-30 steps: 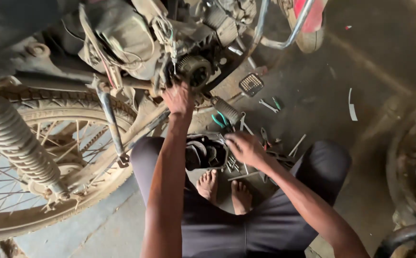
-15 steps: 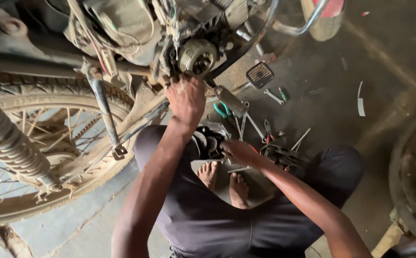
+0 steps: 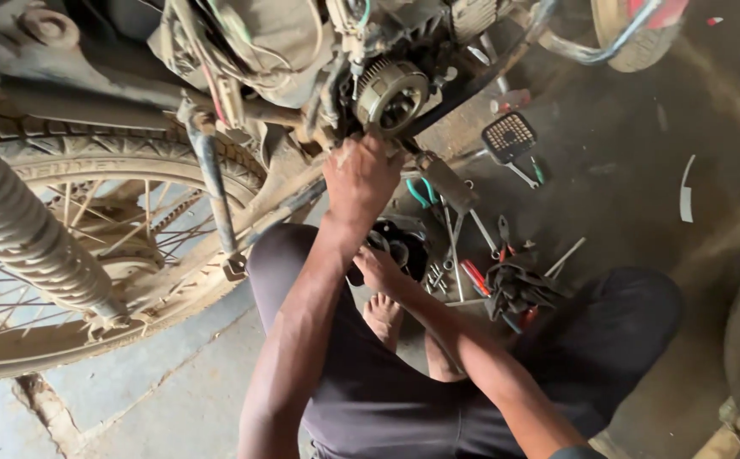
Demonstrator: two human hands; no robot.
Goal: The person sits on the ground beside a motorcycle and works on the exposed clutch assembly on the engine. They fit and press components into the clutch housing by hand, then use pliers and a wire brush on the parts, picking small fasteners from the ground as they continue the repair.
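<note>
While left hand (image 3: 360, 180) fingers press the engine (image 3: 391, 93), right hand (image 3: 378, 269) fingers' state unclear, near tools (image 3: 506, 285)

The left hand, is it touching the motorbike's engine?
Touching. The head view shows the left hand pressed against the engine, its fingers up against the metal just below the round toothed part, with no gap between them.

Left hand (image 3: 360, 180) up at 12 o'clock, arm straight, fingers curled, back of hand to camera. Right hand (image 3: 378, 270) lower, just below the left wrist, forearm running in from 5 o'clock, fingers partly hidden.
</note>
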